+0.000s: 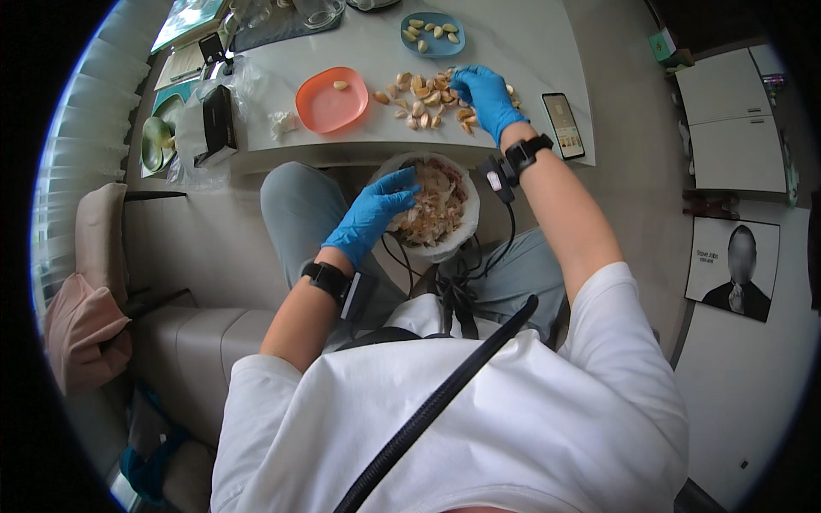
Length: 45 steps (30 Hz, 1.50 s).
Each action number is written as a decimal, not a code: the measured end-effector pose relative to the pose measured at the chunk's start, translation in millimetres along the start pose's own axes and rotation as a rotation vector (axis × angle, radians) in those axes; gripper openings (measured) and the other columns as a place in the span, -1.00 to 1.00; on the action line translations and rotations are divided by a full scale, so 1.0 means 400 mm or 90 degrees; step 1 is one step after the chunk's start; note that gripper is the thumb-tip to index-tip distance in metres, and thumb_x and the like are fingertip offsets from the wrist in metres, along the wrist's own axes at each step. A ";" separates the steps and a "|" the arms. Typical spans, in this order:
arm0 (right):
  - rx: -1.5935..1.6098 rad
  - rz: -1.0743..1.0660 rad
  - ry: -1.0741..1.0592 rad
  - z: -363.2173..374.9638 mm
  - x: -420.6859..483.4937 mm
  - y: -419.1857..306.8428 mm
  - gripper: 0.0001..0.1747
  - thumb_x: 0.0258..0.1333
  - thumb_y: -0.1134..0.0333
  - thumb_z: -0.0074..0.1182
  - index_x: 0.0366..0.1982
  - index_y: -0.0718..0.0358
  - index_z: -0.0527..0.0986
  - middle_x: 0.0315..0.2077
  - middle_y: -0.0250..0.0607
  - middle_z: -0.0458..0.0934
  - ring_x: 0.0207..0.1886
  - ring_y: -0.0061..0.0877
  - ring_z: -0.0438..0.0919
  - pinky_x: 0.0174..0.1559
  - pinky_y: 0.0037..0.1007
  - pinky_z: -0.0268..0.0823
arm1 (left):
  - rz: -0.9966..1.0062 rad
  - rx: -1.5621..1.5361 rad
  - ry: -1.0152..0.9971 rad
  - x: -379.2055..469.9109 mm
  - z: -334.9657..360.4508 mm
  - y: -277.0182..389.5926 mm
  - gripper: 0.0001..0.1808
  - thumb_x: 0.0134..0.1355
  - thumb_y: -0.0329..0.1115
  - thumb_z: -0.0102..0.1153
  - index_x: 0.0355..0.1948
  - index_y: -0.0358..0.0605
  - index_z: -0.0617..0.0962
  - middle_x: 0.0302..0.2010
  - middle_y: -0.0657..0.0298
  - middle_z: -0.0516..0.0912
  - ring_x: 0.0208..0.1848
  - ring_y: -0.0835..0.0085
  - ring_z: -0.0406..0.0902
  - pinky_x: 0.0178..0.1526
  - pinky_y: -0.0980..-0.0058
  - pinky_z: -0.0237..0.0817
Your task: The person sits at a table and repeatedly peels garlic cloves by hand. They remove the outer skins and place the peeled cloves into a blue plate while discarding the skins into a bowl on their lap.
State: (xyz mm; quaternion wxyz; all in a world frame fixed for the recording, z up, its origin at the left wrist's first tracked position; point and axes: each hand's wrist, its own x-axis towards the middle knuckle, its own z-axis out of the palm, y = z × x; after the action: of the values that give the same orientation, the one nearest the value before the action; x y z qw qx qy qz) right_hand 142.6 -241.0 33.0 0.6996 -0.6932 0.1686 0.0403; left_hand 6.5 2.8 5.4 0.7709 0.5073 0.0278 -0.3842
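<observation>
My right hand [485,96], in a blue disposable glove, reaches into a spread of unpeeled garlic cloves [420,96] on the white table. Its fingertips point down among the cloves, and whether they grip one is hidden. Over a lined waste bin [471,221] between my knees hovers my left hand [372,211], also gloved, its fingers apart and nothing seen in them. Papery garlic skins [439,205] fill the bin. On the pink plate [321,106] lies one peeled clove [340,84]. Several peeled cloves [438,32] rest on the blue plate [410,48] farther back.
A smartphone [564,126] lies at the table's right edge. Left of the pink plate are a crumpled tissue [282,124], a black box [219,125] and a green dish [154,144]. Glassware [319,11] stands at the back. Black cables [511,237] hang near my lap.
</observation>
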 end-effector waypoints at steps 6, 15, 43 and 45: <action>-0.182 0.019 0.080 0.015 0.206 -0.041 -0.87 0.06 0.44 0.00 -0.49 0.29 0.56 -0.50 -0.26 0.58 -0.44 -0.51 0.54 -0.33 -0.48 0.41 | -0.021 -0.043 0.002 -0.008 0.004 0.016 -0.45 0.19 -0.44 0.09 0.22 -0.25 0.34 0.17 0.11 0.43 0.18 0.35 0.41 0.18 0.48 0.25; -0.274 -0.114 -0.128 0.031 0.200 -0.004 -0.65 0.08 0.40 0.05 -0.05 0.31 0.46 -0.24 -0.12 0.56 -0.16 -0.46 0.56 -0.12 -0.46 0.42 | -0.008 -0.077 -0.012 -0.005 0.010 0.027 -0.47 0.23 -0.42 0.10 0.23 -0.25 0.34 0.15 0.16 0.46 0.11 0.44 0.46 0.15 0.50 0.28; -0.260 -0.302 -0.218 0.035 -0.381 0.140 -0.83 0.04 0.39 0.18 -0.27 0.22 0.52 -0.35 -0.25 0.52 -0.30 -0.48 0.54 -0.21 -0.45 0.41 | 0.001 -0.042 0.000 -0.019 0.048 0.009 -0.64 0.27 -0.28 0.09 0.01 -0.30 0.52 -0.10 0.18 0.63 -0.07 0.46 0.56 0.08 0.51 0.36; -0.202 -0.191 -0.224 0.021 -0.384 0.149 -0.85 0.06 0.37 0.18 -0.30 0.24 0.54 -0.41 -0.30 0.54 -0.32 -0.59 0.52 -0.23 -0.49 0.41 | -0.007 0.017 0.005 -0.031 0.052 0.013 -0.66 0.26 -0.28 0.11 -0.03 -0.29 0.55 -0.13 0.19 0.64 -0.07 0.47 0.56 0.08 0.52 0.36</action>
State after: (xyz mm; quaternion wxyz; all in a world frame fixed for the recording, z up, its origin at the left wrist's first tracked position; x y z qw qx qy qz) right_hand -17.6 -203.4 20.8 0.5993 -0.7934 -0.0684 0.0823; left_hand -6.1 -5.8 24.8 0.7618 0.5191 0.0280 -0.3866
